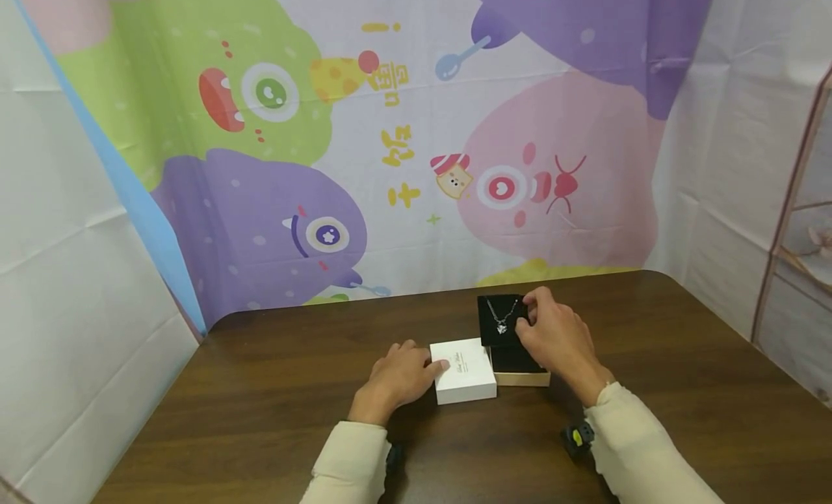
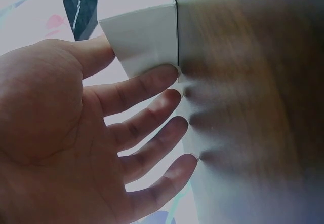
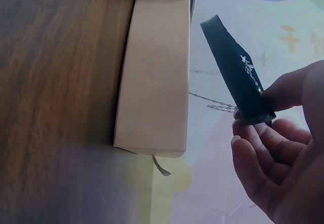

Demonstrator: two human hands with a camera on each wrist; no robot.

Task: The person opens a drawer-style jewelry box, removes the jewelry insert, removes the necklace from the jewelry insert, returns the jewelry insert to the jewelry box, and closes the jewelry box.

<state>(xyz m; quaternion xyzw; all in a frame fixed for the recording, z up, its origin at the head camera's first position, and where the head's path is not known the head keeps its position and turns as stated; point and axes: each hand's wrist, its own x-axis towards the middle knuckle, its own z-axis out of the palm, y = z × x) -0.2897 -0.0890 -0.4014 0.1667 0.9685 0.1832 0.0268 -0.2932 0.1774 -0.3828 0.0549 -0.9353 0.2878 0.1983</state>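
Observation:
A white box lid (image 1: 464, 385) with small lettering on top sits on the table. My left hand (image 1: 401, 374) is at its left side, the thumb on the lid and the other fingers loosely extended with their tips at the tabletop. My right hand (image 1: 562, 338) pinches a black jewelry insert (image 1: 490, 336) by its edge, thumb on the front. A silver necklace (image 1: 501, 328) with a sparkling pendant is mounted on that insert, tilted above the open box base (image 1: 522, 379). Behind the insert, thin chain (image 3: 215, 101) trails toward the base in the right wrist view.
The box base has a beige outside and a dark inside, with a small ribbon tab (image 3: 162, 167) at one end. Everything rests on a brown wooden table (image 1: 273, 424). A cartoon-printed cloth (image 1: 416, 251) hangs along the far edge, and a rack (image 1: 780, 229) stands at the right.

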